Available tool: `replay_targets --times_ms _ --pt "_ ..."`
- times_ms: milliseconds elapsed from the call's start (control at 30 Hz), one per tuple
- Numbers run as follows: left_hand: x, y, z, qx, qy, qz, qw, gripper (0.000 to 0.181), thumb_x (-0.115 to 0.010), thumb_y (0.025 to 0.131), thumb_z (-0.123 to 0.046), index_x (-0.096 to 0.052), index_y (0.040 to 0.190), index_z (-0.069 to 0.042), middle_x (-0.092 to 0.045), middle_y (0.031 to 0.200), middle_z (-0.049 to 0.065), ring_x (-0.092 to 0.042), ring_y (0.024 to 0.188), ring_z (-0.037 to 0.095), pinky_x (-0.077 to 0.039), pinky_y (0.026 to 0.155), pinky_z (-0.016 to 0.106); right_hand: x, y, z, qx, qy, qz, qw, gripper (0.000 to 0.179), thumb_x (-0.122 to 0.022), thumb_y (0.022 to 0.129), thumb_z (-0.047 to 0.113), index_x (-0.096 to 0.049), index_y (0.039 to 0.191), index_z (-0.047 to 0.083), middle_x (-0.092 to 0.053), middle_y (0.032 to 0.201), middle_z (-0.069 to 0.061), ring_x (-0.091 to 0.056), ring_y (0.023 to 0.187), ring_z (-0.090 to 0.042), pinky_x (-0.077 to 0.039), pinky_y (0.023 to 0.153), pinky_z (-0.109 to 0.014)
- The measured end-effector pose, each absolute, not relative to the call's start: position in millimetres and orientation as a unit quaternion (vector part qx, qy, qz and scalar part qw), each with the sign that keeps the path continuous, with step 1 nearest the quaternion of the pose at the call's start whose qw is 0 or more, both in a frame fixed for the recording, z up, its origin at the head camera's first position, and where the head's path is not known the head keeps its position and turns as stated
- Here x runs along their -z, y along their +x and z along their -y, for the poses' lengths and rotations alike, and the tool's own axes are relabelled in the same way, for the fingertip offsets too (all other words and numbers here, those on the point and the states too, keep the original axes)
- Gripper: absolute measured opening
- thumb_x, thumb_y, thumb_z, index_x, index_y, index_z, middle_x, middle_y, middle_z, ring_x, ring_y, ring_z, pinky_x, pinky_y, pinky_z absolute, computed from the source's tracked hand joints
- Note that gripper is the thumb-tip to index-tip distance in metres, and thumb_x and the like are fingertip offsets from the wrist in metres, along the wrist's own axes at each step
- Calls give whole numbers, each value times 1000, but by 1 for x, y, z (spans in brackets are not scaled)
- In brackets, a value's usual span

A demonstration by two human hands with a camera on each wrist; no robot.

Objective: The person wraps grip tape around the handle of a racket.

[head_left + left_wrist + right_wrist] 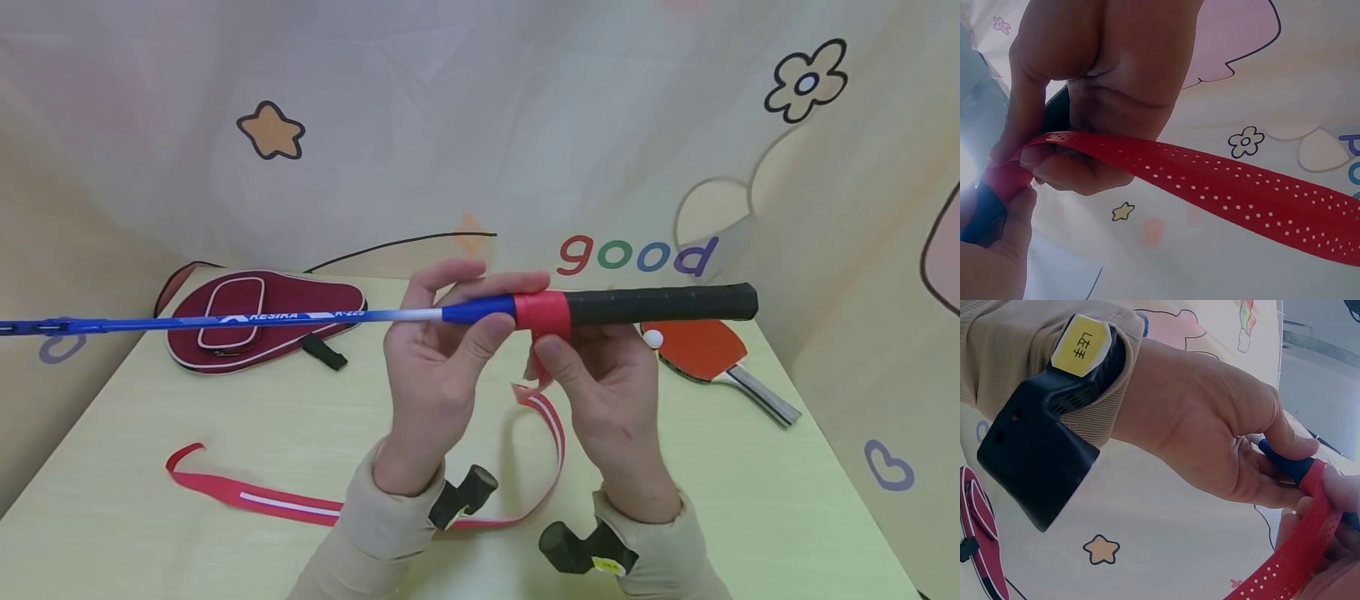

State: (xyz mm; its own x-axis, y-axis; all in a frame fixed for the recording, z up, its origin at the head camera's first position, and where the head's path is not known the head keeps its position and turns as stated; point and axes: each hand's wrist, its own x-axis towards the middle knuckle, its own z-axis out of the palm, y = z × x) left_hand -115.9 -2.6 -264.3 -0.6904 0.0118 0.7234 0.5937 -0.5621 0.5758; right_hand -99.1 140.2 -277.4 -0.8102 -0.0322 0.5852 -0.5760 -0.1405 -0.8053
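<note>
A blue badminton racket (405, 316) with a black handle (660, 303) is held level above the table. My left hand (431, 375) grips its blue cone, with the thumb on the near side and fingers behind. Perforated red grip tape (543, 310) is wrapped around the cone end of the handle. My right hand (611, 392) pinches this tape between thumb and fingers just below the handle. From there the loose tape (1229, 187) hangs down, and its length curls across the table, partly behind my left wrist. The racket head lies outside the head view.
On the table (750, 500), a maroon racket cover (300, 312) with a black strap lies at the back left. A red table tennis bat (705, 350) and a white ball (653, 339) are at the back right. A printed cloth (450, 150) hangs behind.
</note>
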Motion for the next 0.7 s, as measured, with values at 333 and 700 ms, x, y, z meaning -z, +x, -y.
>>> replay_targets --times_ms 333,700 --pt "266 -115 -1 814 -340 432 187 30 -69 90 -18 -54 115 -12 -71 110 9 -64 107 39 -53 90 39 277 -100 -142 -730 254 607 183 35 -67 92 12 -53 121 0 -66 83 -13 -66 65 -25 -58 63 -32" --pt "267 -115 -5 812 -334 437 197 21 -71 88 -19 -66 109 -15 -71 109 11 -62 106 44 -53 88 49 277 -99 -142 -740 260 585 206 34 -65 93 8 -53 124 -1 -63 80 -11 -60 60 -20 -55 59 -28"
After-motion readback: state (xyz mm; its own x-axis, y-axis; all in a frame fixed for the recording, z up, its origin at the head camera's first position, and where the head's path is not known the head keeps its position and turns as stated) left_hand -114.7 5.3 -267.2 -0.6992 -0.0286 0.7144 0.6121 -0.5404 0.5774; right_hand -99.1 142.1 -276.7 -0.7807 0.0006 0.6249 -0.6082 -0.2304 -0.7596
